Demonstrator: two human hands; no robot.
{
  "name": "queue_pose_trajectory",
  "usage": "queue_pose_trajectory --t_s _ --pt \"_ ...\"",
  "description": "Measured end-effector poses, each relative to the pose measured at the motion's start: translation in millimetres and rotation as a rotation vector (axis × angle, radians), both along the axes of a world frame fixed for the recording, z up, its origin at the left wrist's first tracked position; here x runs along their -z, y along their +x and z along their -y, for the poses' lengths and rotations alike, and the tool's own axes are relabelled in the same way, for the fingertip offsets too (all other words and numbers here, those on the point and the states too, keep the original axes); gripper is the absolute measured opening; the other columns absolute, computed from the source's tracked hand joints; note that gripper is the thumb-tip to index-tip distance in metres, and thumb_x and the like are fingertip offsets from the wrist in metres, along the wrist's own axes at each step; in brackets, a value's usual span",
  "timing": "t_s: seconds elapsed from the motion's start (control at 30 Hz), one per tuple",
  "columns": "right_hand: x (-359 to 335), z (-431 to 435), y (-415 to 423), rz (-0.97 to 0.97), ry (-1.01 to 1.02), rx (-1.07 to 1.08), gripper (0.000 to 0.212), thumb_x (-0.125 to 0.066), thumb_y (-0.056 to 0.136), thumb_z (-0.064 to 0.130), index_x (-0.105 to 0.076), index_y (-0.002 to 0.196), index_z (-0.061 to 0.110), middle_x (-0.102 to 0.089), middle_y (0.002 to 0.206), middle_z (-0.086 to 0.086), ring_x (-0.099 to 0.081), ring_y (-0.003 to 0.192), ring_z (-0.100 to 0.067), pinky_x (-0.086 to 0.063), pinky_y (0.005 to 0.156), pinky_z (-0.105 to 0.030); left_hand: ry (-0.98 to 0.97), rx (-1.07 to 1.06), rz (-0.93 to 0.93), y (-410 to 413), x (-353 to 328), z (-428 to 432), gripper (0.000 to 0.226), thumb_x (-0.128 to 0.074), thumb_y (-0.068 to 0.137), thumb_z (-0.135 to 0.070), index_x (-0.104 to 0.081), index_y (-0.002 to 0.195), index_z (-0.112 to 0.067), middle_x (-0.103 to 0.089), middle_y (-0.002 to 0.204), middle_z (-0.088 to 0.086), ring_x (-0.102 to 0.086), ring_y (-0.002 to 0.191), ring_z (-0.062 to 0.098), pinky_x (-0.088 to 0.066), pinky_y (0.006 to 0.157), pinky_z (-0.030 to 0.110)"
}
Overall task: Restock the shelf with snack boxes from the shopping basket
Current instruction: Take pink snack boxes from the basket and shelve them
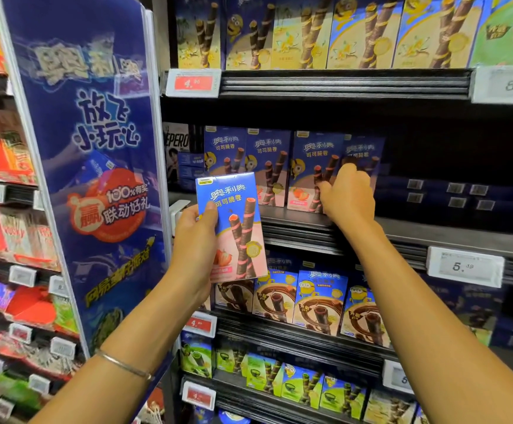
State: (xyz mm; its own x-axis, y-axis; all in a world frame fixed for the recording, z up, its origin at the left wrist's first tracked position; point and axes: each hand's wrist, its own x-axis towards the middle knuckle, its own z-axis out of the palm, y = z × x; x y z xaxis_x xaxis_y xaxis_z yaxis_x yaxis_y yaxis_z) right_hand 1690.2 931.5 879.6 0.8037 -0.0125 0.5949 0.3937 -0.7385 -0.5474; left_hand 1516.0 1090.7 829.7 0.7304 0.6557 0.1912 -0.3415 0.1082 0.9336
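The person stood close to the shelf [451,232]. The left hand [195,237] held one box [234,221] in the air, in front of the shelf edge, with the thumb on the printed face and the fingers curled round behind it. The box stood upright with its long axis vertical and its face toward the person, the same way as the row [267,166] already standing on the shelf.

The right hand [348,195] was higher and further in. Its fingers were curled on the end box [364,151] of that row, and it seemed to grip this box near its lower front.

The free, dark part of the shelf lay to the right of the row, beyond the right hand. So the held box was on the wrong side: left of the row and lower, with the right hand between it and the free place. I think the box had to travel right and inward, still upright, or pass to the right hand, which was nearer.
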Motion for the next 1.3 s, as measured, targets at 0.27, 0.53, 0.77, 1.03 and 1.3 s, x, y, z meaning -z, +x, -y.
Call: queue_pose_trajectory --t_s 0.27,0.53,0.77,1.03,1.3 --pt "-2.2 -5.6 3.0 0.002 -0.003 0.026 0.026 -0.061 0.099 0.024 -0.057 0.114 0.004 -0.060 0.119 -0.021 -0.061 0.102 -0.041 -0.042 0.075 -0.041 0.003 0.018 0.005 0.3 -0.6 0.2 0.018 -0.046 0.112 -0.032 -0.057 0.103 -0.021 -0.078 0.076 -0.006 -0.072 0.055 0.011 -0.051 0.041 0.024" --pt "-1.8 3.3 -1.5 -0.059 0.061 -0.030 0.039 -0.068 0.095 0.037 -0.053 0.113 0.006 -0.058 0.120 -0.018 -0.058 0.103 -0.039 -0.045 0.075 -0.042 0.016 0.031 0.009 4.6 2.2 2.0 0.019 -0.046 0.112 -0.028 -0.059 0.110 -0.015 -0.075 0.069 -0.010 -0.066 0.046 0.008 -0.047 0.038 0.020" --pt "3.9 25.3 -60.5 0.095 0.427 -0.389 0.032 -0.072 0.091 0.043 -0.065 0.111 0.018 -0.067 0.093 0.016 -0.067 0.086 -0.001 -0.055 0.073 -0.024 0.034 0.063 0.042 18.6 -3.8 11.3 0.017 -0.049 0.111 -0.031 -0.062 0.106 -0.021 -0.078 0.088 -0.003 -0.069 0.061 0.014 -0.052 0.047 0.027" --pt "2.9 30.9 -85.9 -0.165 0.368 -0.634 0.035 -0.077 0.089 0.029 -0.063 0.119 0.017 -0.074 0.105 -0.004 -0.074 0.094 -0.019 -0.062 0.082 -0.047 0.139 0.178 0.216 48.8 -26.7 45.9 0.022 -0.049 0.111 -0.034 -0.064 0.113 -0.019 -0.078 0.091 -0.009 -0.071 0.069 0.009 -0.053 0.047 0.024" --pt "-17.5 90.6 -40.8 -0.013 0.556 -0.349 0.032 -0.075 0.090 0.018 -0.059 0.117 0.013 -0.075 0.094 -0.007 -0.074 0.081 -0.018 -0.061 0.080 -0.051 0.600 -0.155 0.225 81.5 -45.1 1.2 0.044 -0.074 0.097 -0.028 -0.058 0.135 -0.012 -0.067 0.105 -0.002 -0.065 0.092 0.003 -0.056 0.089 0.027"
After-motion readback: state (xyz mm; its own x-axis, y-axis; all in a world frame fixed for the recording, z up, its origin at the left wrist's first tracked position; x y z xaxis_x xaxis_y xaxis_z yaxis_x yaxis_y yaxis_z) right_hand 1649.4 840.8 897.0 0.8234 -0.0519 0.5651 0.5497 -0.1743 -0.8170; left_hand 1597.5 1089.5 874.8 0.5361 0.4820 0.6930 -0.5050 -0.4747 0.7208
